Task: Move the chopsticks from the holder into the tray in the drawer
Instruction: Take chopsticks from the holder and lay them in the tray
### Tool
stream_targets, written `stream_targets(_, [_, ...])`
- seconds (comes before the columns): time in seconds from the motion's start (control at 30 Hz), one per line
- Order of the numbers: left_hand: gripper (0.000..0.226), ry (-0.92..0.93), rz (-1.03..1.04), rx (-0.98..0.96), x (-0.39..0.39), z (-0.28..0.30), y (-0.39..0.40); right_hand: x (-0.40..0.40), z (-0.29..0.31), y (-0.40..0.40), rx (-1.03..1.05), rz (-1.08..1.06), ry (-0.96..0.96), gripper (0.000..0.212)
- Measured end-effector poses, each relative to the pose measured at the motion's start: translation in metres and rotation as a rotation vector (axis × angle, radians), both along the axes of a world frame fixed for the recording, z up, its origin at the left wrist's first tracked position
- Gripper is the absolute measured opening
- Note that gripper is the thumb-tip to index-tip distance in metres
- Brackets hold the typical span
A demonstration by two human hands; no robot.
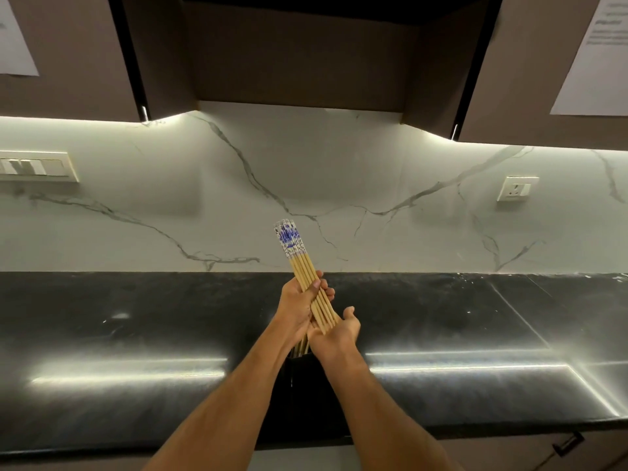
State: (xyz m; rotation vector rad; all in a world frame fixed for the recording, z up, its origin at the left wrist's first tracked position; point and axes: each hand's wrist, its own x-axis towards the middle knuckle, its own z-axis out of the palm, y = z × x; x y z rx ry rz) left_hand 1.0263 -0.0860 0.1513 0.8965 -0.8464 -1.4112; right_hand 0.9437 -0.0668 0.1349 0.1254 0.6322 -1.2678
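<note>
A bundle of several wooden chopsticks (299,263) with blue-and-white patterned tops is held above the black counter, tilted with the tops up and to the left. My left hand (299,305) is closed around the middle of the bundle. My right hand (336,329) is cupped palm-up under the thin tips, touching them. Below the hands stands the black holder (302,372), mostly hidden between my forearms, with more chopstick tips showing at its mouth. No drawer or tray is in view.
The black stone counter (136,334) runs across the view, with a marble backsplash (339,185) behind. Wall sockets sit at the left (34,166) and right (516,188). Dark upper cabinets hang overhead. A cabinet handle (569,442) shows at the lower right.
</note>
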Motion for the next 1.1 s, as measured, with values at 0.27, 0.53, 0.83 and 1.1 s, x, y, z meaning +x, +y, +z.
stream_targets(0.27, [0.020,-0.045,-0.046,0.005,0.001,-0.001,0.006,-0.002,-0.005,0.006,-0.035,-0.024,-0.054,0.069])
stream_targets(0.53, [0.021,-0.053,-0.053,0.017,0.004,0.001,0.007,-0.017,-0.018,0.003,-0.120,0.077,0.129,0.075])
stream_targets(0.83, [0.023,-0.270,-0.334,-0.007,0.024,-0.012,0.026,-0.049,0.035,-0.018,-0.510,0.180,0.848,0.030])
stream_targets(1.1, [0.033,-0.233,-0.618,0.084,0.016,-0.021,0.039,-0.049,0.049,-0.011,-0.567,0.319,0.947,0.022])
